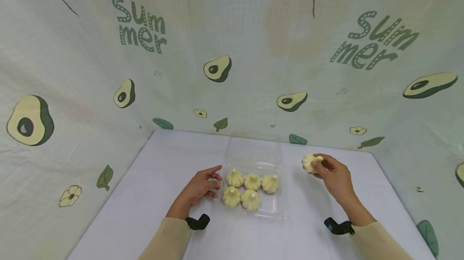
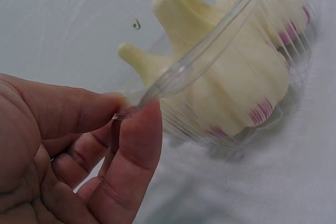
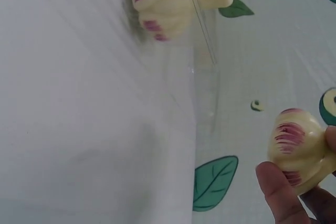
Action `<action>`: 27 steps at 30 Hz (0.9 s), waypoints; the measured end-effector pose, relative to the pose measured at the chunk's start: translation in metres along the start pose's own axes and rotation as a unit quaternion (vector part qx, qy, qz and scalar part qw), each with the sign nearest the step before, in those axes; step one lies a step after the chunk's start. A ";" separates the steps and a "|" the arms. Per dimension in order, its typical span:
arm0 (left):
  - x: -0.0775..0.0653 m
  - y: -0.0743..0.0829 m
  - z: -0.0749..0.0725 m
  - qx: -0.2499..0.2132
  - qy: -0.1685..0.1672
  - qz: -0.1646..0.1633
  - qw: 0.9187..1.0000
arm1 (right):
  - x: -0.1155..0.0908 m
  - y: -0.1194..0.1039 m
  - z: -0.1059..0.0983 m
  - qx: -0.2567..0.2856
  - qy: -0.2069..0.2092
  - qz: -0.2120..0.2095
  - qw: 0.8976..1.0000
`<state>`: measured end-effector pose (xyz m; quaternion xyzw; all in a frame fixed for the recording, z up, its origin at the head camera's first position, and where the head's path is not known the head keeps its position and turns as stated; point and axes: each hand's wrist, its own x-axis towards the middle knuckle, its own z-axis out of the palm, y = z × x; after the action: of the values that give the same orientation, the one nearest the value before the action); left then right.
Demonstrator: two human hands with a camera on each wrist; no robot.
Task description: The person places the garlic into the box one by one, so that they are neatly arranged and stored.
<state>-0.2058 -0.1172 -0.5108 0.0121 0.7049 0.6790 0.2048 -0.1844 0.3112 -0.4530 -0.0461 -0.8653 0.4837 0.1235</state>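
Note:
A clear plastic box [image 1: 270,204] lies on the table with its lid [image 1: 253,150] folded back. Several cream garlic bulbs [image 1: 251,200] sit inside, three along the back row and two at the left and middle of the front row. Thumb and finger of my left hand [image 1: 201,187] pinch the box's left rim [image 2: 197,56], as the left wrist view shows. To the right of the box, above the table, my right hand [image 1: 336,177] holds another garlic bulb [image 1: 309,164] by its stem end. Purple streaks mark this bulb [image 3: 294,142] in the right wrist view.
A white table [image 1: 159,151] stretches around the box on all sides. Behind it and along both sides hangs a pale cloth [image 1: 250,58] printed with avocados, leaves and lettering. Each wrist wears a black camera mount [image 1: 338,226].

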 end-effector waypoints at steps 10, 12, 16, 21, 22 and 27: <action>-0.001 0.002 0.002 0.003 0.004 -0.003 1.000 | -0.013 -0.018 0.009 -0.017 -0.014 -0.013 1.000; -0.001 0.002 0.002 0.003 0.005 -0.004 1.000 | -0.015 -0.020 0.011 -0.018 -0.021 -0.012 1.000; -0.001 0.001 0.002 0.003 0.006 -0.005 1.000 | -0.020 -0.022 0.015 -0.015 -0.038 -0.001 0.999; -0.002 0.002 0.004 0.005 0.009 -0.005 1.000 | -0.025 -0.028 0.020 -0.007 -0.054 0.006 0.999; -0.002 0.003 0.004 0.005 0.009 -0.005 1.000 | -0.027 -0.028 0.021 -0.007 -0.055 0.005 0.998; -0.003 0.002 0.004 0.008 0.013 -0.008 1.000 | -0.034 -0.029 0.029 -0.012 -0.068 -0.004 0.998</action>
<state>-0.2021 -0.1141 -0.5075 -0.0005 0.7129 0.6719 0.2006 -0.1582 0.2654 -0.4480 -0.0112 -0.8774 0.4751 0.0653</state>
